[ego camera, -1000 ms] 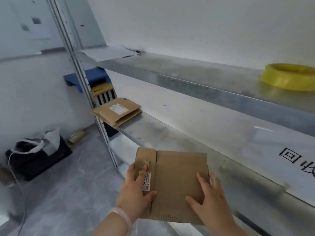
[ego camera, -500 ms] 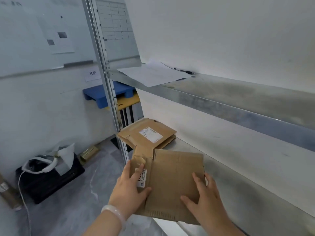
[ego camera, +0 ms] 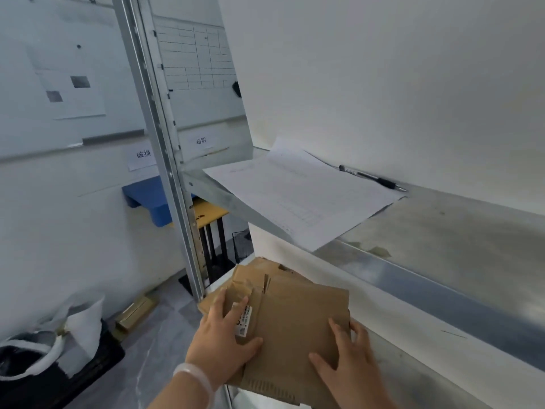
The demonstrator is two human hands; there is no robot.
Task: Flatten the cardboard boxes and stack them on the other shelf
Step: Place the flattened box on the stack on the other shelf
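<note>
A flattened brown cardboard box (ego camera: 298,329) with a small white label lies over the stack of flattened boxes (ego camera: 250,274) at the left end of the lower metal shelf (ego camera: 413,358). My left hand (ego camera: 219,339) holds its left side, thumb on top beside the label and fingers spread on the cardboard. My right hand (ego camera: 348,358) grips its right edge, thumb on top and fingertips curled round the edge. Most of the stack is hidden under the held box.
The upper metal shelf (ego camera: 442,231) carries a sheet of white paper (ego camera: 298,196) and a black pen (ego camera: 371,178). A steel upright post (ego camera: 165,160) stands left of the stack. A black bin with white bags (ego camera: 59,349) sits on the floor at lower left.
The view and both hands moved left along the shelf. The flattened box travelled from short of the stack to a spot over it, covering the labelled top box.
</note>
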